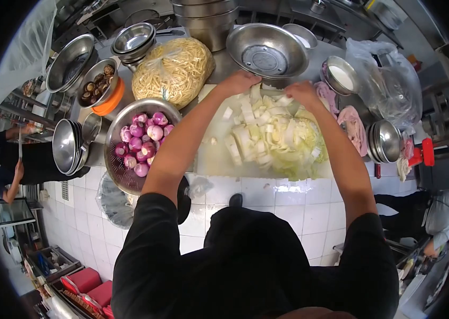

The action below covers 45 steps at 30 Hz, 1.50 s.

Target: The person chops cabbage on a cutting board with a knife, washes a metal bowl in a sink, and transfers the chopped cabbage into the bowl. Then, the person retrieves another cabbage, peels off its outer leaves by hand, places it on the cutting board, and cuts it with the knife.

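Both hands reach to the far edge of a white cutting board. My left hand, fingers bent, is at that edge just below a large steel bowl; what its fingers hold, if anything, is hidden. To the right, my right hand is closed at the board's far edge beside pale cabbage pieces, and its fingertips are too small to read. Chopped cabbage is heaped on the board between my forearms, white stems at the left and yellow-green leaves at the right.
Left of the board stand a colander of peeled red onions, a bag of noodles and a bowl of mushrooms. Pink cloths, stacked bowls and a plastic bag lie right. One person works at each side.
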{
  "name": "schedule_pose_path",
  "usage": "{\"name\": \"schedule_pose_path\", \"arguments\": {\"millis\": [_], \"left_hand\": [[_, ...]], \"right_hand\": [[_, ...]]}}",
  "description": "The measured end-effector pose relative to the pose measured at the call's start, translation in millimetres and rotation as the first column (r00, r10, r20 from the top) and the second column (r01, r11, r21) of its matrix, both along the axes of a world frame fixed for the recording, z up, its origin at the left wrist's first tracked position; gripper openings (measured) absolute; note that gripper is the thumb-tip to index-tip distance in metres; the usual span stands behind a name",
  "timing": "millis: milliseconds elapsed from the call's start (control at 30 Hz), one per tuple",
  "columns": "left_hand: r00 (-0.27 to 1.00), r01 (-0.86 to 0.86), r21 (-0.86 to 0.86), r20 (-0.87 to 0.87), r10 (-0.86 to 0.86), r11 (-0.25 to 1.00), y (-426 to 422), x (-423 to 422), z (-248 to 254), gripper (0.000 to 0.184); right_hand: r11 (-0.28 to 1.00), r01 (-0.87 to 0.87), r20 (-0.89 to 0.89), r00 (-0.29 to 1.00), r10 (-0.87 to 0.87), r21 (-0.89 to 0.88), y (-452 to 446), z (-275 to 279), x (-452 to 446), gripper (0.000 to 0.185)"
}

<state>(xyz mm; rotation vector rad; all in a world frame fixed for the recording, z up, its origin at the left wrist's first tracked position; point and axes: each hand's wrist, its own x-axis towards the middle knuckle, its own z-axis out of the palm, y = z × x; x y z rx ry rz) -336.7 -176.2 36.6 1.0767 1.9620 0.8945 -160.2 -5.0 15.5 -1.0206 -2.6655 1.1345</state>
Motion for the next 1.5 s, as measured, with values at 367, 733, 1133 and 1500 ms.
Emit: {"name": "schedule_pose_path", "arguments": {"millis": [367, 733, 1133, 1500], "left_hand": [[0.992, -0.035, 0.155, -0.116, 0.053, 0.987, -39.7, -11.1, -20.4, 0.038], [0.940, -0.267, 0.253, -0.145, 0.309, 0.930, -72.1, -13.0, 9.0, 0.035], [0.596, -0.249, 0.428, -0.640, 0.486, 0.869, -178.3, 112.7, -23.7, 0.030], [0.572, -0.428, 0.475, -0.516, 0.637, 0.769, -191.7, 114.2, -73.8, 0.020]], "right_hand": [[0.940, 0.210, 0.431, 0.847, -0.312, 0.268, 8.4, -52.8, -72.3, 0.067], [0.903, 0.309, 0.202, 0.905, -0.376, 0.298, 19.0, -63.3, -71.1, 0.049], [0.961, 0.191, -0.201, 0.968, -0.150, 0.200, -32.9, 28.2, 16.1, 0.028], [0.990, 0.117, -0.334, 0.932, -0.138, -0.081, -123.1, 97.9, 82.2, 0.026]]}}
